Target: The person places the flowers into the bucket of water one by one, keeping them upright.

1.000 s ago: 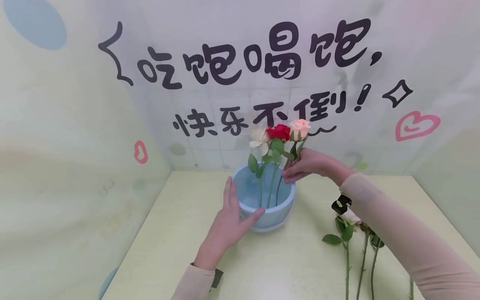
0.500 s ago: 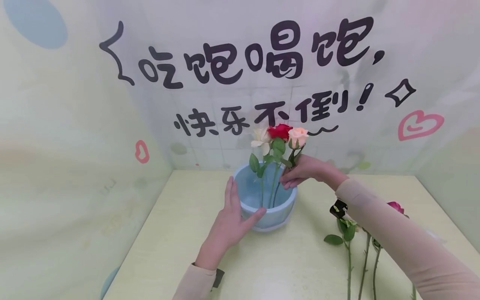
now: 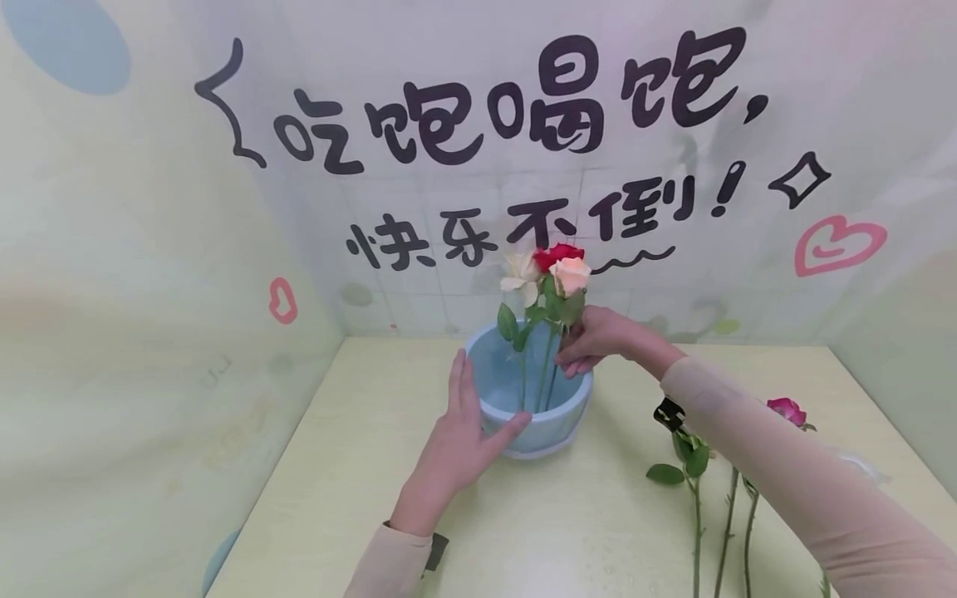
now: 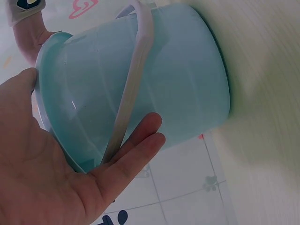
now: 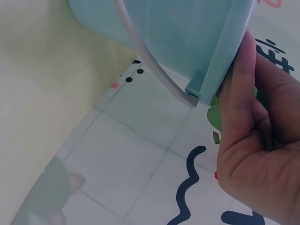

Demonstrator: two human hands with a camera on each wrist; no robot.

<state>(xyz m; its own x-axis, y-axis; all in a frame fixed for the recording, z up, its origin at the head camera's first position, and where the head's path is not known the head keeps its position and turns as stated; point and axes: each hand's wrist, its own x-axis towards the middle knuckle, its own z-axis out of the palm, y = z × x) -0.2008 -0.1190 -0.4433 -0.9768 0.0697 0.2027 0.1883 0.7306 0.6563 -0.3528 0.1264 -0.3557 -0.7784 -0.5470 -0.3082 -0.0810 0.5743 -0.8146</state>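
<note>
A light blue bucket (image 3: 542, 433) with a pale handle (image 4: 132, 79) stands on the table. My left hand (image 3: 454, 440) rests on its left side, fingers straight along the wall and thumb at the near rim. In the head view my right hand (image 3: 598, 339) pinches the stem of a pale pink rose (image 3: 571, 276) at the bucket's right rim. The stem reaches down inside. Beside it, a cream-white flower (image 3: 521, 278) and a red rose (image 3: 557, 256) stand in the bucket. In the right wrist view the curled fingers (image 5: 239, 103) are against the rim and the held stem is hidden.
On the right of the table (image 3: 359, 465) lie several more stemmed flowers, among them a magenta rose (image 3: 787, 411) and a leafy green stem (image 3: 697, 515). The right sleeve (image 3: 777, 465) covers part of them. Behind stands a printed wall sheet (image 3: 419, 50) with black lettering.
The pink rose's bloom has moved left and slightly down, now in front of the red rose. My right hand has shifted a little left. My left hand and the bucket stay put.
</note>
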